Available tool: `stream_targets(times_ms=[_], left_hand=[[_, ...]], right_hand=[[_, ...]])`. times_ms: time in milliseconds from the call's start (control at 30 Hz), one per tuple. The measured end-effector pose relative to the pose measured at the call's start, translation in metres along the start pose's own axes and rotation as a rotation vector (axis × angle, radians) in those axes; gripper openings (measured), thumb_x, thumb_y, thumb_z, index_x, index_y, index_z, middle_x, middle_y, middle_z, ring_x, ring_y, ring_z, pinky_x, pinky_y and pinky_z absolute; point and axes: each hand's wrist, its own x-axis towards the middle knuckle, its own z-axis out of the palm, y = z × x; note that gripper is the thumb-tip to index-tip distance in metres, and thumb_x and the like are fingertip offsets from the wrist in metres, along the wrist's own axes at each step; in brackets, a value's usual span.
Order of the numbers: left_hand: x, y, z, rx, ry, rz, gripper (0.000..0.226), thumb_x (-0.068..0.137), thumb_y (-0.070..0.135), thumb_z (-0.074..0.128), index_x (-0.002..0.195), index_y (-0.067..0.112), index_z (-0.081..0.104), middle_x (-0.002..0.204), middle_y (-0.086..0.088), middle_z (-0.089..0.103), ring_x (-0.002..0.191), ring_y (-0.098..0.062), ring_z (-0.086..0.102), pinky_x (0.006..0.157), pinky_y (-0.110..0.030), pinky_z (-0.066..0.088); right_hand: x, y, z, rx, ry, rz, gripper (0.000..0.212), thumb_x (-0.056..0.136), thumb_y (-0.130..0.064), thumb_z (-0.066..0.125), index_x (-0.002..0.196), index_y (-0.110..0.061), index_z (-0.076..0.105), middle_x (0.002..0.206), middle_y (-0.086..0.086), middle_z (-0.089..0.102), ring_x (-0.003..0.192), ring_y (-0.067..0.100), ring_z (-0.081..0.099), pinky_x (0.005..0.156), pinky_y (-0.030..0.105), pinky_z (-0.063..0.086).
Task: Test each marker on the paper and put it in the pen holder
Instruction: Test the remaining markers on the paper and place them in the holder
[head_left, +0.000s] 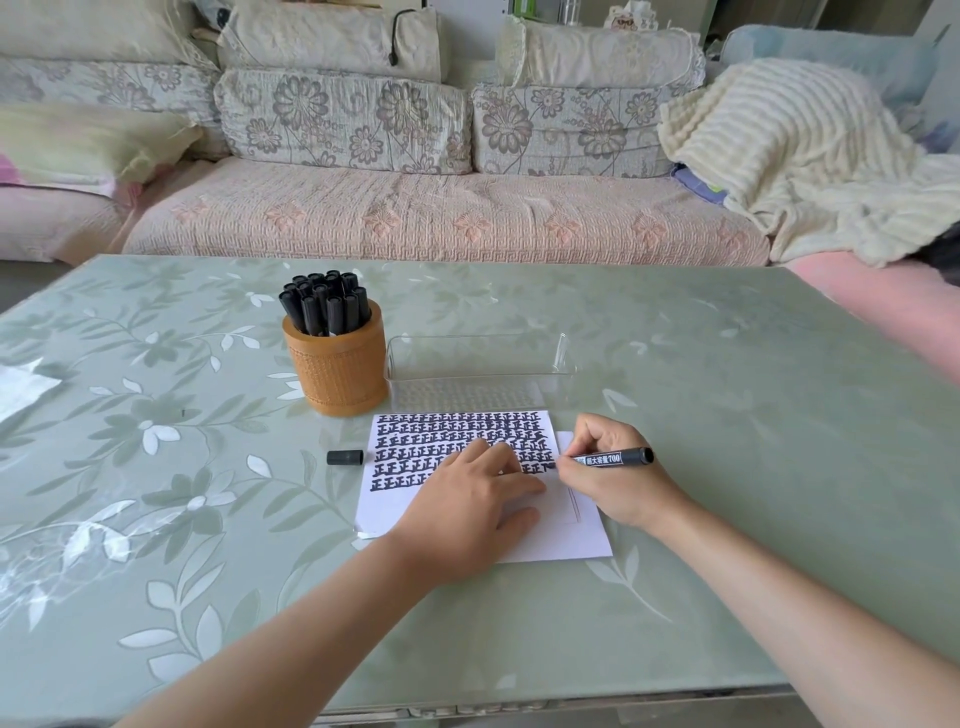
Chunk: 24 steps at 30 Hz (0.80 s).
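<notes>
Marker (613, 459) pinched in right hand (608, 467), tip on paper (395, 506)

One pen holder (340, 371), one tray (470, 397), one cap (345, 457)

We can read two pieces of writing. On the white paper (387, 512) lying on the counter (727, 415), thick black ink repeats the Chinese character 正 in close rows across the upper part of the sheet. The left hand (467, 499) covers part of the lower rows. On the black marker (635, 457), a white label (602, 460) reads 大容量 and then the number 700. The right hand (605, 486) hides the label's start.
</notes>
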Motion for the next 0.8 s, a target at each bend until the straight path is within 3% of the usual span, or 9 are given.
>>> stream_targets(times_ms=[200,500,633,733,800], left_hand=[[0.0001,0.0,0.0006,0.001,-0.002,0.0,0.031,0.09,0.046,0.05,0.115,0.033,0.065,0.097,0.008,0.05,0.087,-0.016,0.043,0.074,-0.03,0.039],[0.0007,0.0004,-0.0003,-0.014,-0.002,-0.001,0.034,0.089,0.046,0.048,0.115,0.032,0.065,0.096,0.007,0.051,0.087,-0.015,0.043,0.075,-0.031,0.042],[0.0009,-0.001,0.0003,-0.014,0.001,0.001,0.034,0.09,0.046,0.049,0.116,0.032,0.065,0.096,0.008,0.051,0.087,-0.015,0.042,0.076,-0.032,0.043],[0.0004,-0.0016,0.0001,-0.015,0.001,0.013,0.035,0.089,0.046,0.049,0.116,0.032,0.065,0.097,0.008,0.051,0.088,-0.015,0.043,0.076,-0.031,0.042],[-0.0001,-0.0023,0.0,-0.011,0.001,0.029,0.034,0.089,0.045,0.049,0.116,0.032,0.065,0.098,0.007,0.051,0.088,-0.015,0.043,0.075,-0.029,0.04]], right_hand=[[-0.0016,-0.003,0.0012,-0.023,0.007,-0.006,0.019,0.067,-0.013,0.062,0.062,-0.015,0.044,0.056,-0.009,0.047,0.055,0.012,0.04,0.054,0.028,0.031],[-0.0015,-0.0024,-0.0015,-0.035,-0.051,-0.009,0.031,0.076,0.0,0.068,0.061,-0.015,0.045,0.059,-0.006,0.047,0.057,0.012,0.041,0.056,0.029,0.032],[-0.0017,-0.0035,-0.0003,-0.046,-0.038,-0.001,0.027,0.071,-0.008,0.067,0.06,-0.017,0.044,0.058,-0.008,0.046,0.056,0.012,0.04,0.056,0.028,0.031],[0.0005,-0.0054,-0.0012,0.018,0.013,0.022,0.02,0.066,-0.012,0.061,0.061,-0.013,0.042,0.055,-0.005,0.042,0.052,0.013,0.035,0.051,0.026,0.027],[0.0016,-0.0052,-0.0034,0.105,0.057,0.046,0.022,0.073,-0.004,0.062,0.065,-0.007,0.042,0.053,0.001,0.042,0.049,0.015,0.034,0.049,0.026,0.025]])
